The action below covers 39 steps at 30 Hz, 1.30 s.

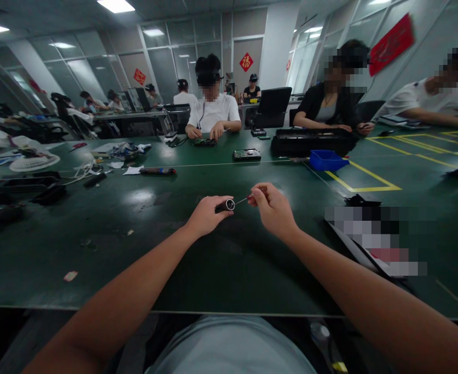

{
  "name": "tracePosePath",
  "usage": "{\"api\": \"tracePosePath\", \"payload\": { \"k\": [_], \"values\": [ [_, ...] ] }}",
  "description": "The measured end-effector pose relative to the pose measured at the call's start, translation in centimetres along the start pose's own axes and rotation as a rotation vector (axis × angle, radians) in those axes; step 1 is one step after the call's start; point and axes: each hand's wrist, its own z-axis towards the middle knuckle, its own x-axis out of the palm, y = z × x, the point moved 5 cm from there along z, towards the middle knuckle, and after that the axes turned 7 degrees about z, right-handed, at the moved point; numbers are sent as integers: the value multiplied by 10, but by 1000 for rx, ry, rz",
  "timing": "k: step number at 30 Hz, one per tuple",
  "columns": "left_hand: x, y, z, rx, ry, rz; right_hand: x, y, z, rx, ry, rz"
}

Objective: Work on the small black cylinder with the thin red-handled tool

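Over the middle of the green table, my left hand (209, 214) is closed around a short dark cylinder (230, 204) whose round, light-rimmed end faces right and toward me. My right hand (272, 206) grips a screwdriver (243, 200) by its reddish handle, mostly covered by the fingers. Its thin metal shaft points left, with the tip at or very near the cylinder's rimmed end. Whether the tip touches it I cannot tell. What sits inside the cylinder is too small to make out.
A hard drive (246, 155) lies ahead, with a blue bin (327, 160) and a long black casing (312, 141) to its right. A dark rod-shaped tool (158, 171) and loose cables are left. Papers (363, 241) lie right. A person (213, 111) works opposite.
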Motion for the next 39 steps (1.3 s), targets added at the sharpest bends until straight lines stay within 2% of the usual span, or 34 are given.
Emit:
{"api": "tracePosePath", "payload": {
  "k": [8, 16, 22, 31, 39],
  "values": [
    [3, 2, 0, 15, 26, -50, -15, 12, -1, -76, -144, -89],
    [5, 4, 1, 22, 45, -50, -4, 10, -1, -108, -5, -102],
    [5, 4, 0, 42, 55, -22, -6, 12, 0, -81, -6, -203],
    [7, 9, 1, -25, 57, -55, -8, 8, 2, -55, -23, -244],
    [3, 15, 1, -126, -58, -207, -7, 8, 3, -47, -16, -250]
  ]
}}
